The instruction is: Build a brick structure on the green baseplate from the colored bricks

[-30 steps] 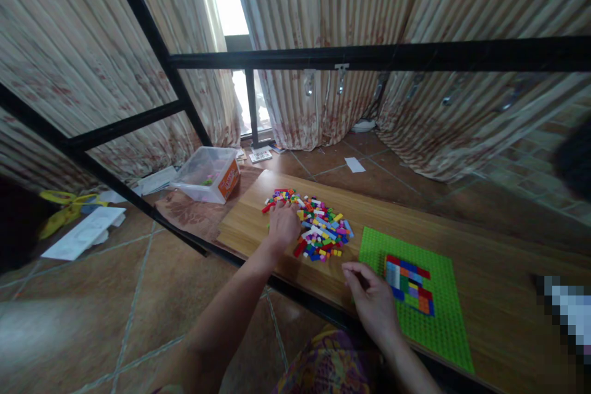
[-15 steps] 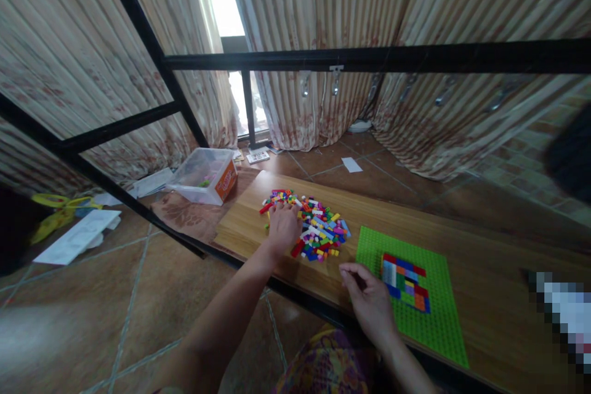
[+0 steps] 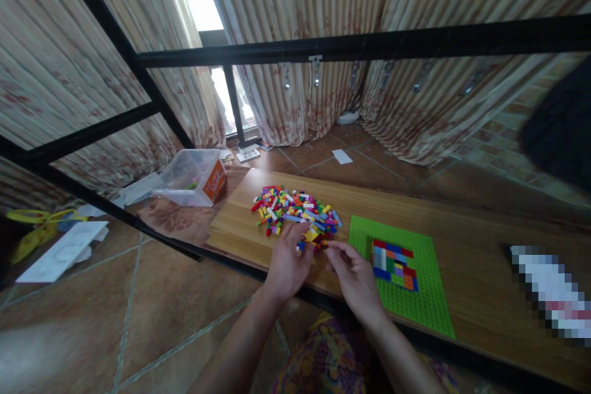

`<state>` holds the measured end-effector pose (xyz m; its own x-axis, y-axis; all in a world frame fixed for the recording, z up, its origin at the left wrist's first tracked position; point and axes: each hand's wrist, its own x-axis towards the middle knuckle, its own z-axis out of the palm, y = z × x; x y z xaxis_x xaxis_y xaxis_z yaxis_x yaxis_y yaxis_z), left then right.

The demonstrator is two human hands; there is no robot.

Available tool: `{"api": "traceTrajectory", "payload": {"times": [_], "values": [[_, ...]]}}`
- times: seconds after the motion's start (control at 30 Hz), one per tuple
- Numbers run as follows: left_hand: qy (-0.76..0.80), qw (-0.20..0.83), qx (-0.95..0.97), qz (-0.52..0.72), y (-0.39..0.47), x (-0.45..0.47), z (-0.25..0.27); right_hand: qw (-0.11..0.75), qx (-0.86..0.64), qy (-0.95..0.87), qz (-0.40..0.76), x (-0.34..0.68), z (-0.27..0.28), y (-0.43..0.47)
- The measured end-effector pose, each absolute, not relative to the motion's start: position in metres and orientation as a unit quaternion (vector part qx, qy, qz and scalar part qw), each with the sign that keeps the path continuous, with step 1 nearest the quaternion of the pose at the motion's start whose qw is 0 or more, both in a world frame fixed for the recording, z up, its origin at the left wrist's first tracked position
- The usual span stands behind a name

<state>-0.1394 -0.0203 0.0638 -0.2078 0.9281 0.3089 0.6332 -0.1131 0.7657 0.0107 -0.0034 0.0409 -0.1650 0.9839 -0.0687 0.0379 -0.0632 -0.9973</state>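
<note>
A heap of small, many-coloured toy building bricks (image 3: pixel 295 200) lies on the wooden tabletop. My left hand (image 3: pixel 289 261) is over the heap's near edge, fingers curved and thumb apart. A yellow brick (image 3: pixel 311 235) shows by its fingertips and a blue one in the gap by the thumb; no firm grip is visible. Just to the right, my right hand (image 3: pixel 356 274) pinches a small orange brick (image 3: pixel 324 244) at thumb and forefinger. Beside that hand lies a green studded baseplate (image 3: pixel 431 283), bearing a roughly rectangular patch of joined bricks (image 3: pixel 394 266) in red, blue, orange and other colours.
A clear plastic box (image 3: pixel 194 178) with an orange label stands on a brown cloth beyond the table's left end. A blurred-out white object (image 3: pixel 549 295) lies at the table's right. Black metal bars (image 3: pixel 341 43) cross in front of the curtains.
My left hand has moved from the heap's far left to its near edge, close to my right hand. The right hand has shifted toward the heap. The view has shifted slightly.
</note>
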Motion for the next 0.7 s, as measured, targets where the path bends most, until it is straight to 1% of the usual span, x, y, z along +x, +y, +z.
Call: {"api": "traceTrajectory", "payload": {"times": [0.2,0.4,0.5,0.6,0.7], "values": [[0.59,0.28,0.606,0.453,-0.043,-0.121,0.074,0.457,-0.433,-0.491,0.602,0.01,0.058,-0.007],[0.561,0.439,0.409,0.571,-0.047,-0.11,0.077,0.475,-0.415,-0.389,0.671,0.014,0.064,-0.022],[0.536,0.498,0.341,0.59,-0.053,-0.099,0.078,0.484,-0.41,-0.361,0.684,0.013,0.065,-0.029],[0.529,0.511,0.335,0.589,-0.057,-0.093,0.079,0.478,-0.42,-0.374,0.675,0.015,0.066,-0.033],[0.541,0.489,0.375,0.572,-0.059,-0.094,0.079,0.472,-0.44,-0.413,0.643,0.018,0.067,-0.033]]}}
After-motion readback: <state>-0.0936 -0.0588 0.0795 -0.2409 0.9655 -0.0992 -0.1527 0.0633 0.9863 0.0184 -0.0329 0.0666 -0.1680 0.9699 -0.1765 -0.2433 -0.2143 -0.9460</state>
